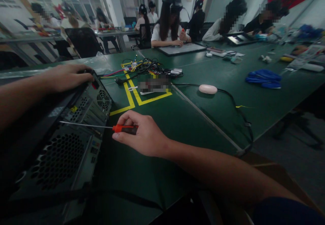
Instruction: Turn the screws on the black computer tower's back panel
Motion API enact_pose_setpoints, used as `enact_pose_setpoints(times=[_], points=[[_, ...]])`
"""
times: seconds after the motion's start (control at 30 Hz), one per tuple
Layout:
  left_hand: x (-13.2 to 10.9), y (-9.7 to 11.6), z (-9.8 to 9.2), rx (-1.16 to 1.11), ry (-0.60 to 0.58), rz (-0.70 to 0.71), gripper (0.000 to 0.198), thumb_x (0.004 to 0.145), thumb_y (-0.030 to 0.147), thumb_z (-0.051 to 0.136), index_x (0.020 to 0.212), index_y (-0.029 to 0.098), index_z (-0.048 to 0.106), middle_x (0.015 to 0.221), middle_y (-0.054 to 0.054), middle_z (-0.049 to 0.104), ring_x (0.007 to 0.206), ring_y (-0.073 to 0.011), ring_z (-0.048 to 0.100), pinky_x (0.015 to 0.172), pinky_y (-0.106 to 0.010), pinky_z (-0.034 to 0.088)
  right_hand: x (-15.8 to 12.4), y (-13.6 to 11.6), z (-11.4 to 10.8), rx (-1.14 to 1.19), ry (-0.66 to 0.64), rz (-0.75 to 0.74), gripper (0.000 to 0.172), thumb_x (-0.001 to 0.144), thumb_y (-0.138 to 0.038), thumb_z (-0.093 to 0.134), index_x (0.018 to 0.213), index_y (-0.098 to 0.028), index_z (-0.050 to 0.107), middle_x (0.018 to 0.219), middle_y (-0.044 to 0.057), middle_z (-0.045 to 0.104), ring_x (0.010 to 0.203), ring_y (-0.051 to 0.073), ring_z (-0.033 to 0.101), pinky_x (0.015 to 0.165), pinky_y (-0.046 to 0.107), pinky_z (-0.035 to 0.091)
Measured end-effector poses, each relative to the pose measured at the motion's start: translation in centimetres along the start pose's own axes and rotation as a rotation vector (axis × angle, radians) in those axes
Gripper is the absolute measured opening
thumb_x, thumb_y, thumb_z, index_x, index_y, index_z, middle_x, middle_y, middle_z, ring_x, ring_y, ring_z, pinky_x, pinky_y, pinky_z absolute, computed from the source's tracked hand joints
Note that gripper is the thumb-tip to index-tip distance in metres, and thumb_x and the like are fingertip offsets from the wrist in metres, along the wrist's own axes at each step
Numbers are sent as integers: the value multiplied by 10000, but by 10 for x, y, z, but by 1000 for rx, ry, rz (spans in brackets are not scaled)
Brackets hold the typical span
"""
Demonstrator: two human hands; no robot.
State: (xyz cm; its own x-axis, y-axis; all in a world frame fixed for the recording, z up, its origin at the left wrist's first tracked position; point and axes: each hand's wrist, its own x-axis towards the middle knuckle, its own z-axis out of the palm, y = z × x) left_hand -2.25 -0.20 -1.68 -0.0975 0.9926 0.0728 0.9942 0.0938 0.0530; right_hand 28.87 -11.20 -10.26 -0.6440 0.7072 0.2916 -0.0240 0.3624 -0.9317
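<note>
A black desktop computer case [58, 157] lies at the left, its metal rear panel with vents and ports facing right. My left hand [64, 77] grips its far upper corner, thumb along the edge; the other fingertips are partly hidden. In my right hand [144, 133] is a screwdriver [118, 128] with an orange and dark handle, held between thumb and curled fingers. Its long thin shaft points left, and the tip meets or hovers at the upper edge of the rear panel; contact is unclear.
Beyond the case, tangled cables [149, 66] and a blurred-out device [154, 84] lie near yellow tape. A pale pink oval case [208, 89], a black cable [236, 103] and blue cloth [264, 79] are on the green table [193, 127]. Several people sit behind.
</note>
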Motion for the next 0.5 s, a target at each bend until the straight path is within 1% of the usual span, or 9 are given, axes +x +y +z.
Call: enact_pose_setpoints(times=[0.1,0.27,0.4,0.5], points=[[0,0,0,-4,-5,27,829,809,657,332,1392,113,560,1431,-152,570,1312,-350,528,1147,-468,361,0,1,0,-4,0,13,216,864,-344,727,969,-206,597,833,-24,643,760,129,602,707,257,466],[-5,6,-2,5,0,30,806,815,621,320,1387,106,560,1417,-142,580,1311,-338,530,1145,-449,362,2,2,1,-14,5,9,204,868,-327,719,976,-200,602,869,-12,660,774,133,613,734,271,478],[-9,11,-5,13,-4,6,804,812,618,329,1404,122,552,1429,-124,575,1315,-340,523,1146,-449,361,2,3,1,-9,6,5,211,865,-337,722,975,-195,611,901,4,677,804,143,625,765,291,487],[-10,13,-6,4,-9,-4,788,814,598,336,1399,118,554,1431,-123,571,1318,-340,518,1147,-449,360,2,3,2,-23,14,17,224,864,-350,726,983,-194,620,906,7,683,793,141,620,763,290,486]])
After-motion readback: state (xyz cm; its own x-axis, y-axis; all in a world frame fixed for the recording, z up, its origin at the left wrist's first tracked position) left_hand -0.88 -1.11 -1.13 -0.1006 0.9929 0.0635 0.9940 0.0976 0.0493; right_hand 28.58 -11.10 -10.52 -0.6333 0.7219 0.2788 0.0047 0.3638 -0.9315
